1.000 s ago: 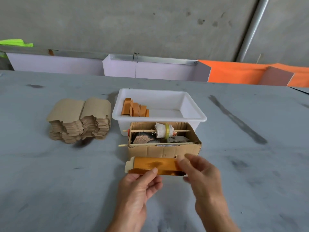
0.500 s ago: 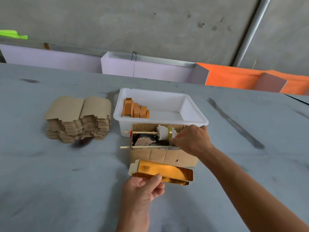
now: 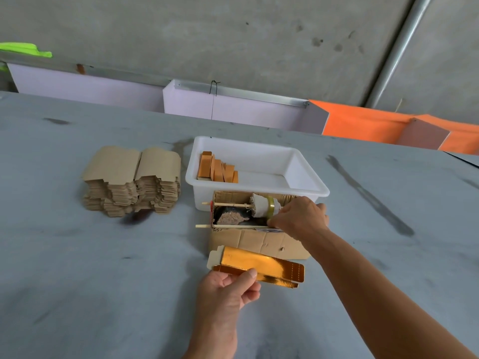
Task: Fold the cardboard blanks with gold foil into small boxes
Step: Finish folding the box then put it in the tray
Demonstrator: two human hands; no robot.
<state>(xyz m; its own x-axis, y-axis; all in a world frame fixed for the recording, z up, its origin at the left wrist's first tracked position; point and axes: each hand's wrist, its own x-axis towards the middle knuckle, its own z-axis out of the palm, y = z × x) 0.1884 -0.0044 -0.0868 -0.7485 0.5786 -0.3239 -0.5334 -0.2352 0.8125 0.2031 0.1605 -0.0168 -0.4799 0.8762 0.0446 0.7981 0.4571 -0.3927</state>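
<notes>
Your left hand (image 3: 228, 288) pinches the gold blank (image 3: 261, 265) just in front of the cardboard box (image 3: 259, 242). Left of that box sits the stack of blanks (image 3: 132, 180); behind it, the white tub (image 3: 305, 182). Your right hand (image 3: 300, 216) reaches into the box, fingers curled; whether it holds anything is hidden.

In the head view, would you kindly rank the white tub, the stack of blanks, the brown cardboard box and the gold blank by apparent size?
1. white tub
2. stack of blanks and brown cardboard box: too alike, the box partly hidden
3. gold blank, though nearest

Head view, down over table (image 3: 77, 255)
</notes>
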